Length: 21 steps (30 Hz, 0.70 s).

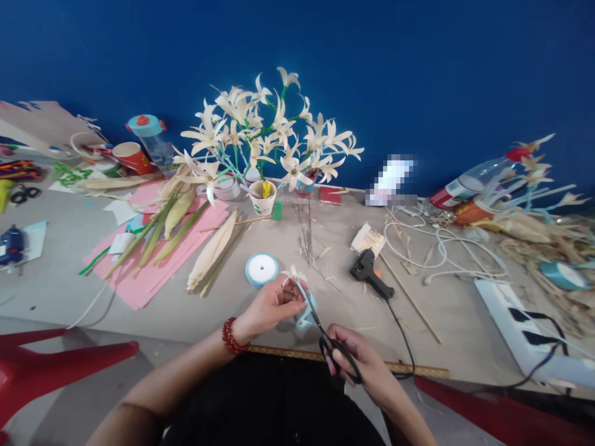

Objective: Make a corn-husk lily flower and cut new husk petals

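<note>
My left hand, with a red bead bracelet on the wrist, pinches a small cream husk flower wrapped with light blue tape. My right hand grips black-handled scissors whose blades point up toward the flower's stem, next to my left fingers. A roll of light blue tape lies on the table just beyond my left hand. A black glue gun lies to the right of the flower.
A bouquet of cream flowers stands in cups at the back. Husks lie on pink paper at left. A white power strip, white cords and a wooden stick lie at right. Red chairs flank me.
</note>
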Available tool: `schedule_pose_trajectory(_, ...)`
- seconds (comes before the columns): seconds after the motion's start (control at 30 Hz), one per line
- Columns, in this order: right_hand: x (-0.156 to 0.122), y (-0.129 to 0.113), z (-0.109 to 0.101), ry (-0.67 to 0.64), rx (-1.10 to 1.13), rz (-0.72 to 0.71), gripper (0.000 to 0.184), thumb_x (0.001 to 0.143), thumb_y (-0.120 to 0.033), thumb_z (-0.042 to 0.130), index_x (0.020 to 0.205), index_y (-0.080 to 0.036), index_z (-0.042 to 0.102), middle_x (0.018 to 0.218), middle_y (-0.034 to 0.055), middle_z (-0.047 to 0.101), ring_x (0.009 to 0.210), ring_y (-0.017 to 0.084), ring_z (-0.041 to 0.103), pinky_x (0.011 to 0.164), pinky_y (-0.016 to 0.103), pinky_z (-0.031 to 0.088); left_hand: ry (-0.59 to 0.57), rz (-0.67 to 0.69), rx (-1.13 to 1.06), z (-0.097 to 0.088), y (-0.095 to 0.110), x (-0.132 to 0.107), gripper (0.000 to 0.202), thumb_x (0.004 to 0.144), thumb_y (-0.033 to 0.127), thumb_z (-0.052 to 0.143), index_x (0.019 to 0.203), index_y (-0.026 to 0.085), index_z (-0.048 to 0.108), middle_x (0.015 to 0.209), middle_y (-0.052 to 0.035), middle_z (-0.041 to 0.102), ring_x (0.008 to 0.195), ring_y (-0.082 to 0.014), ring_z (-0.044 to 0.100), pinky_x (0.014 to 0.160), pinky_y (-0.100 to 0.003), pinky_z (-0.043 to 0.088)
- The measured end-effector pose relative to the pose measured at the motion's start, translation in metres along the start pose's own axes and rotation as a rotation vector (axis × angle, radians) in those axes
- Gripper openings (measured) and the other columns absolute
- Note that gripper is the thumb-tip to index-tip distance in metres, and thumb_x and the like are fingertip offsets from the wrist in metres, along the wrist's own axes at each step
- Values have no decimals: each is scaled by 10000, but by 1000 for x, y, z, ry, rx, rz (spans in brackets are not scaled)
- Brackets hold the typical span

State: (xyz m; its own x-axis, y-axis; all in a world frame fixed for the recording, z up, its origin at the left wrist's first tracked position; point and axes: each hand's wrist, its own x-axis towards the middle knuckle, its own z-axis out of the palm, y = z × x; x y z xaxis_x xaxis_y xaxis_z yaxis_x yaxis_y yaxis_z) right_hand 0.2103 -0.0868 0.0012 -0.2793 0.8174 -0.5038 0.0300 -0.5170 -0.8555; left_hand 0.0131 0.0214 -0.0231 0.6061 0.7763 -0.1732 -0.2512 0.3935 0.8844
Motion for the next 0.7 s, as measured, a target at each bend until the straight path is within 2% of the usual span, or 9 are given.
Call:
schedule_pose_trajectory(0.27,2,0,-1,-2,-21,-55,531,790,-710,606,774,-212,423,607,-39,488,549,106,392,516,228,297,-31,-26,15,-1,3,0,354,766,280,772,1035,151,583,850,-24,624,715,-119,602,659,-247,470)
schedule_pose_trajectory(0.7,2,3,-1,18,-79,-122,555,798,-745,563,724,-217,405,622,-48,426,563,114,381,543,248,316,-28,-65,60,-4,7,0,436,734,334,805,1058,138,589,849,-35,619,727,-127,598,673,-257,496)
